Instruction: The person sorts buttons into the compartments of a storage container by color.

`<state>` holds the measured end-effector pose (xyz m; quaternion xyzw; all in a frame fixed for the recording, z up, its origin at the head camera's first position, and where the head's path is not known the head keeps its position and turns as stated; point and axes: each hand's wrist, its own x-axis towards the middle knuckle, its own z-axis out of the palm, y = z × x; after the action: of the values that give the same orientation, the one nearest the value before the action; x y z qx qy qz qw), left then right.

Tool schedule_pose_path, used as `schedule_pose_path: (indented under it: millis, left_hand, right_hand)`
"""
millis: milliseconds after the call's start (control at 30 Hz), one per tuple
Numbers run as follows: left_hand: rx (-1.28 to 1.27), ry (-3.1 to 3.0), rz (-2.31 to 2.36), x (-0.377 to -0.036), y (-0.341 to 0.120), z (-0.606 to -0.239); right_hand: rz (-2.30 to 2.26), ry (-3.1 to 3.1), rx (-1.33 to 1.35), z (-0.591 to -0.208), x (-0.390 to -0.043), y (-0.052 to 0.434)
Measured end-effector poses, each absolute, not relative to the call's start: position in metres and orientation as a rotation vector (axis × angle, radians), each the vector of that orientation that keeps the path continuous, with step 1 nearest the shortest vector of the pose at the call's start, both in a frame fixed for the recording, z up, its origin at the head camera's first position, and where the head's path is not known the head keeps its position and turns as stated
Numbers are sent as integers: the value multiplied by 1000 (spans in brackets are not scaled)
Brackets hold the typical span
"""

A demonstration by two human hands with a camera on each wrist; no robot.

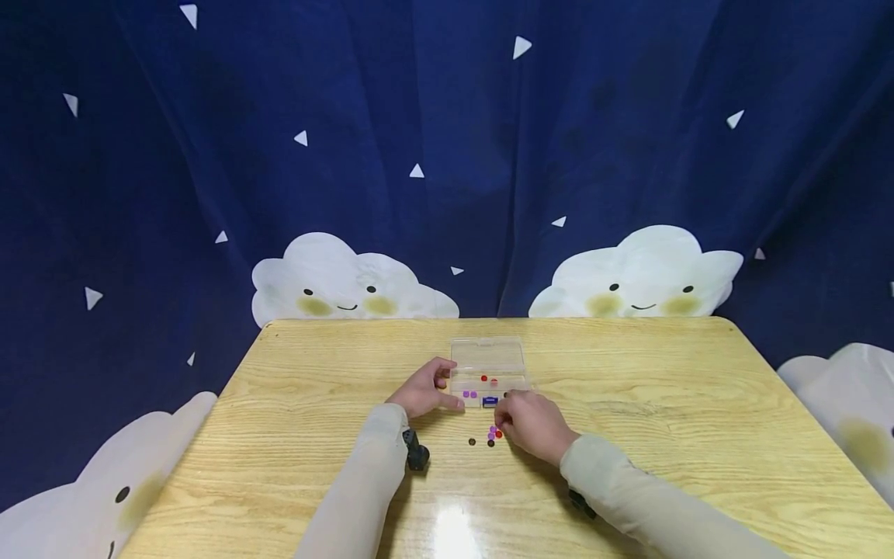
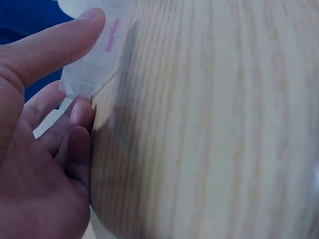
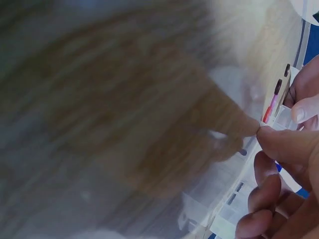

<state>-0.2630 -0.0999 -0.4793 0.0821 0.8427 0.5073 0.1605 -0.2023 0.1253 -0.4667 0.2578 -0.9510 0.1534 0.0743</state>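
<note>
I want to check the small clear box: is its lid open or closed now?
Open. The clear box lies with its lid folded back flat on the table, beads visible inside.

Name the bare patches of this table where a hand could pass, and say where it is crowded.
Bare table lies right of the right hand and left of the left hand. It is crowded around the clear box, where both hands meet over loose beads.

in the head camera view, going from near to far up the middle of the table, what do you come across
Glare patch on the table → loose beads → purple beads in the box's near compartment → red beads further in → open clear lid → curtain.
</note>
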Motion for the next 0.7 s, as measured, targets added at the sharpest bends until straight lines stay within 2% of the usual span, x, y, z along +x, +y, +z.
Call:
schedule_pose_path:
  millis: [700]
  left_hand:
    - [217, 2422, 1425, -261, -98, -479]
  right_hand:
    - [487, -2846, 845, -463, -201, 136]
